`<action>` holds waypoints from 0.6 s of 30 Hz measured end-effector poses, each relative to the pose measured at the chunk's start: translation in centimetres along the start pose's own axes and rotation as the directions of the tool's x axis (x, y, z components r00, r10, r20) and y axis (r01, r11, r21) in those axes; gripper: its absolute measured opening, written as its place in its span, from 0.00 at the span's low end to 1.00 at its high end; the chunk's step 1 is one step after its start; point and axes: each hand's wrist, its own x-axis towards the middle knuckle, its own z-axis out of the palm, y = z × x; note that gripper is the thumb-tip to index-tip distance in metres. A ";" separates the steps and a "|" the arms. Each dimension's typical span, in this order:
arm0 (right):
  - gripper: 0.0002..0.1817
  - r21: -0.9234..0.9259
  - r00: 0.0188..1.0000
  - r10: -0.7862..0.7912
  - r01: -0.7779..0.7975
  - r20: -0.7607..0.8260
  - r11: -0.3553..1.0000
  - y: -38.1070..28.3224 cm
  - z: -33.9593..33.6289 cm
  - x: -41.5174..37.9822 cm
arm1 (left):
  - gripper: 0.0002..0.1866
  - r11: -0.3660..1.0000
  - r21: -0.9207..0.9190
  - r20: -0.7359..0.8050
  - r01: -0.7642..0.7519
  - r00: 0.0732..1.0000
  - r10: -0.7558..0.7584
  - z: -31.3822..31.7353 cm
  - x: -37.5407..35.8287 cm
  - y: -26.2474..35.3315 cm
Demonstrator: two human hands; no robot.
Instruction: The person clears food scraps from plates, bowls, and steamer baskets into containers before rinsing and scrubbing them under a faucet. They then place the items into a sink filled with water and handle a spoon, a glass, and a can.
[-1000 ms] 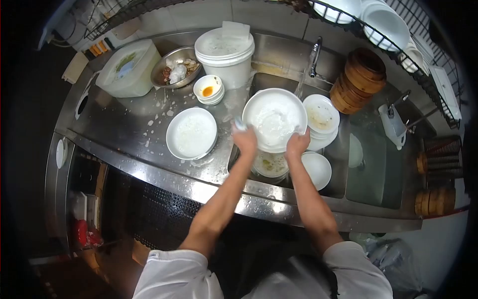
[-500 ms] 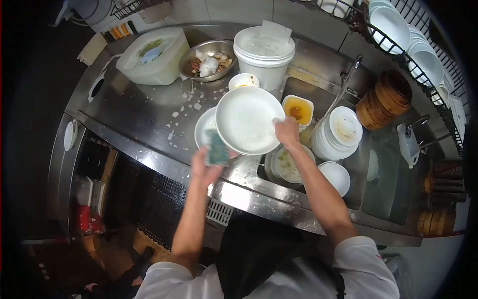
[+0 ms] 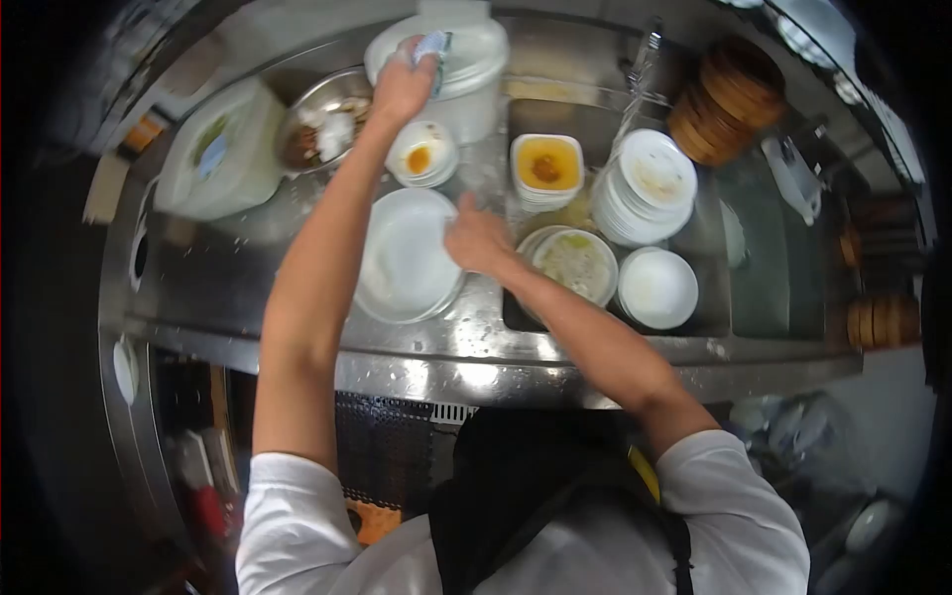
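Note:
My left hand reaches over the lid of a white bucket, closed on a scouring sponge that shows pale blue and green. At the right rim of a white plate is my right hand, slightly blurred, with one finger stretched out and nothing visible in it. That plate rests on another plate on the steel counter. Just behind it stand small stacked bowls, the top one with an orange residue inside.
Right of my hands, a sink holds a plate stack, a white bowl, a bowl of murky liquid and a dish of orange liquid. Bamboo steamers stand behind. A metal bowl and plastic tub are left.
The large plate, tilted up in my right hand before, now lies on the other plate. My left hand has moved from beside the plate to above the bucket with the sponge. The view has shifted.

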 end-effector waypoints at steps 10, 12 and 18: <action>0.13 -0.351 0.935 0.295 -0.349 -0.199 0.869 35.6 -0.9 2.4 | 0.27 0.675 0.684 0.333 -0.276 0.942 0.048 3.3 7.5 0.6; 0.15 -0.337 0.864 0.495 -0.494 -0.089 0.802 33.8 -2.3 1.6 | 0.29 0.704 0.659 0.350 -0.264 0.936 0.024 5.4 8.8 -3.4; 0.18 -0.206 0.879 0.471 -0.474 -0.069 0.856 34.1 -2.0 0.1 | 0.28 0.824 0.538 0.709 -0.180 0.626 -0.326 5.5 10.0 -4.6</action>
